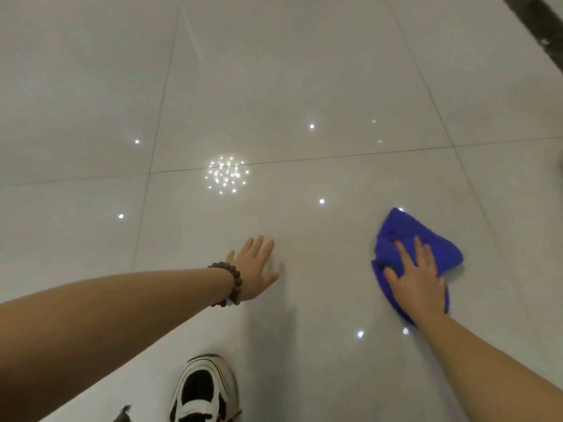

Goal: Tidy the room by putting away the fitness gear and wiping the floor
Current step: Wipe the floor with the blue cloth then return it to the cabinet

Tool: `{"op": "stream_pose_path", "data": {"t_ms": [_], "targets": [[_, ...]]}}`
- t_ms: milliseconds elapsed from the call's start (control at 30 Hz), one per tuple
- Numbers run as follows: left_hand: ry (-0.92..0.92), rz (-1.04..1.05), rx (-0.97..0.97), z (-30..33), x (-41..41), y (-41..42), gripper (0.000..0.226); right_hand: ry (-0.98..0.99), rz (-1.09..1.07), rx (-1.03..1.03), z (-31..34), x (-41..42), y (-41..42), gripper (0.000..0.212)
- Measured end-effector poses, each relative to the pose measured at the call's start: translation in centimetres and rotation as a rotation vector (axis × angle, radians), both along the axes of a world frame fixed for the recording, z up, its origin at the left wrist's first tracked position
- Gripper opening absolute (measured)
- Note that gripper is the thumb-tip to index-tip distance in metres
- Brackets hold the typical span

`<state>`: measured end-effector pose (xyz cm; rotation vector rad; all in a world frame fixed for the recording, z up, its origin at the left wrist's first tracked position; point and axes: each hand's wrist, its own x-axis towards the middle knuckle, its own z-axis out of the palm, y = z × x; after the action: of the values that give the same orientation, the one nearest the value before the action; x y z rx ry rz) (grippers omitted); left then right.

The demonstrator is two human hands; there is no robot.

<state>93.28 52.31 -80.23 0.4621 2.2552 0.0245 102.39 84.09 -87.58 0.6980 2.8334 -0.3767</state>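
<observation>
A crumpled blue cloth (pixel 396 236) lies on the glossy pale tiled floor (pixel 274 86) at the right. My right hand (pixel 416 277) presses flat on the cloth with straight, spread fingers. My left hand (pixel 256 268), with a dark bead bracelet (pixel 233 283) on the wrist, rests flat on the bare tile to the left of the cloth, fingers straight and holding nothing. No fitness gear is in view.
A black and white shoe (pixel 202 389) stands on the tile at the bottom centre. A dark strip (pixel 536 28) runs along the floor's far right corner. Ceiling lights reflect as bright dots (pixel 227 175) in the tiles.
</observation>
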Motion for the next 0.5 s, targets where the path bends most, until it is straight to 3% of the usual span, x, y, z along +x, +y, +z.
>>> {"op": "stream_pose_path", "data": {"t_ms": [100, 167, 233, 300, 367, 400, 433, 500], "targets": [[0.129, -0.062, 0.034, -1.1, -0.7, -1.3, 0.072, -0.002, -0.463, -0.067, 1.2, -0.7, 3.2, 0.065], [0.240, -0.034, 0.061, -2.9, -2.4, -1.8, 0.072, 0.031, -0.485, -0.061, 0.8, -3.1, -0.9, 0.062], [0.329, 0.065, 0.079, -4.9, -5.1, -2.1, 0.071, 0.154, -0.141, 0.007, -0.7, -5.3, -8.4, 0.064], [0.385, 0.161, 0.077, -6.8, -8.2, -2.7, 0.072, 0.229, 0.407, 0.036, -1.7, -5.7, -14.3, 0.070], [0.435, 0.203, 0.060, -8.1, -11.3, -3.5, 0.074, 0.215, 0.772, 0.038, -1.9, -7.4, -12.2, 0.072], [0.460, 0.202, 0.049, -8.6, -12.7, -3.9, 0.076, 0.229, 0.783, 0.080, -2.1, -8.4, -9.0, 0.072], [0.480, 0.194, 0.036, -8.9, -14.0, -4.1, 0.078, 0.239, 0.640, 0.116, -2.4, -9.0, -5.4, 0.071], [0.505, 0.172, 0.012, -9.3, -16.3, -4.3, 0.083, 0.213, 0.063, 0.124, -1.8, -10.2, 1.6, 0.067]]}}
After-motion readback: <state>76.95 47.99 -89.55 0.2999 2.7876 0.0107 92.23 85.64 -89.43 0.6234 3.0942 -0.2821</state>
